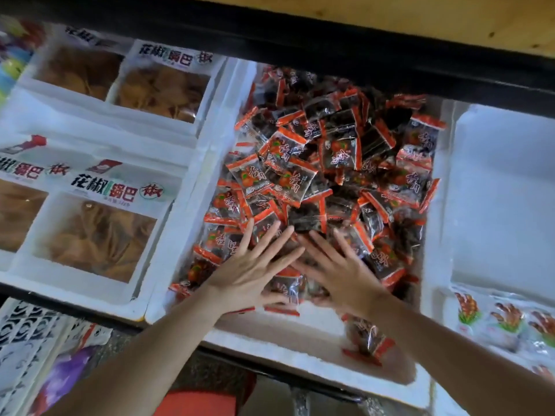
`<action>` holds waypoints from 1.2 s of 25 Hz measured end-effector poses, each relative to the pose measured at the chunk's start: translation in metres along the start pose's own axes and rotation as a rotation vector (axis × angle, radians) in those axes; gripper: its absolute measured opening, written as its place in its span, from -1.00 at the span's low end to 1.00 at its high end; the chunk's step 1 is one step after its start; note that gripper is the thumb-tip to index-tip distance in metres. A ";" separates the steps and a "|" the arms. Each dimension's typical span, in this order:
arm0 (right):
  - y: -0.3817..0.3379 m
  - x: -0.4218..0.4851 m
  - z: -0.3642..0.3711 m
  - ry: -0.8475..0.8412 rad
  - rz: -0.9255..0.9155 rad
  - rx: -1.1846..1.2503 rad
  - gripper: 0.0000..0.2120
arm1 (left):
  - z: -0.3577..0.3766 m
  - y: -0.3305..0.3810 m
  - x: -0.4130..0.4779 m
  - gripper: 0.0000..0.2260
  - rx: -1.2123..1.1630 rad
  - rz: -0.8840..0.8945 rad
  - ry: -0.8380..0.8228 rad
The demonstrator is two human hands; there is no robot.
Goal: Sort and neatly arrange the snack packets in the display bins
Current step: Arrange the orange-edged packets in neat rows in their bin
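A white foam bin (pixel 210 163) in the middle holds a heap of small dark snack packets with orange-red sealed ends (pixel 330 163). My left hand (pixel 252 268) lies flat on the near part of the heap, fingers spread. My right hand (pixel 339 271) lies flat beside it, fingers spread, and the fingertips of both hands nearly meet. Neither hand grips a packet. One stray packet (pixel 368 337) lies on the bin's near rim, right of my right forearm.
Left foam bins hold large white bags of brown crisps (pixel 99 223). At the right, a white foam bin (pixel 495 205) holds a few clear packets with red-and-green prints (pixel 507 319) at its near end. A dark shelf edge (pixel 330 52) runs along the back. More bags lie at lower left (pixel 45 355).
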State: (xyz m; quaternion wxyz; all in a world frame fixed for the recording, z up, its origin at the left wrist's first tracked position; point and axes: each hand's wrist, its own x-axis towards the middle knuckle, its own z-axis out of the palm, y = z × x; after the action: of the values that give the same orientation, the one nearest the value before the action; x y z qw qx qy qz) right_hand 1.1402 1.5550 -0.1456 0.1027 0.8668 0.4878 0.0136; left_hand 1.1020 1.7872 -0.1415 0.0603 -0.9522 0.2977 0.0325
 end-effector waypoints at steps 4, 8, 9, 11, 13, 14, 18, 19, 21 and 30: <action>0.032 0.024 -0.009 0.007 0.239 -0.075 -0.19 | 0.003 -0.016 0.027 -0.17 -0.004 -0.071 -0.016; 0.023 0.033 -0.025 0.001 0.415 0.027 -0.19 | 0.000 -0.010 0.036 -0.23 0.000 -0.187 -0.007; 0.016 0.026 -0.032 0.054 0.454 0.118 -0.23 | -0.004 -0.006 0.033 -0.26 -0.004 -0.208 0.018; 0.000 0.001 -0.047 0.182 0.532 0.341 -0.34 | -0.014 0.008 0.026 -0.33 -0.054 -0.178 0.090; -0.018 -0.033 -0.056 0.313 0.658 0.592 -0.44 | -0.022 0.027 0.022 -0.33 -0.126 -0.078 0.133; -0.026 -0.052 -0.056 0.361 0.756 0.694 -0.45 | -0.027 0.039 0.024 -0.33 -0.154 -0.024 0.119; -0.059 -0.095 -0.050 0.318 1.066 0.998 -0.37 | -0.044 0.092 0.051 -0.36 -0.298 0.115 -0.108; -0.067 -0.094 -0.050 0.273 1.090 1.073 -0.34 | -0.047 0.101 0.058 -0.37 -0.307 0.117 -0.188; -0.081 -0.090 -0.049 0.256 1.158 1.197 -0.31 | -0.052 0.114 0.070 -0.34 -0.290 0.131 -0.245; -0.068 -0.054 -0.052 0.287 1.316 1.428 -0.20 | -0.065 0.078 0.076 -0.35 -0.038 0.084 -0.275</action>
State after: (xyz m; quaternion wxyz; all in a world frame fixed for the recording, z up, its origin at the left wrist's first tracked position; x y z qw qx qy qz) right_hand 1.0480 1.5518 -0.1041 -0.5340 0.8141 -0.1912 -0.1250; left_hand 1.1210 1.6719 -0.0924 0.0809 -0.9264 0.3258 0.1707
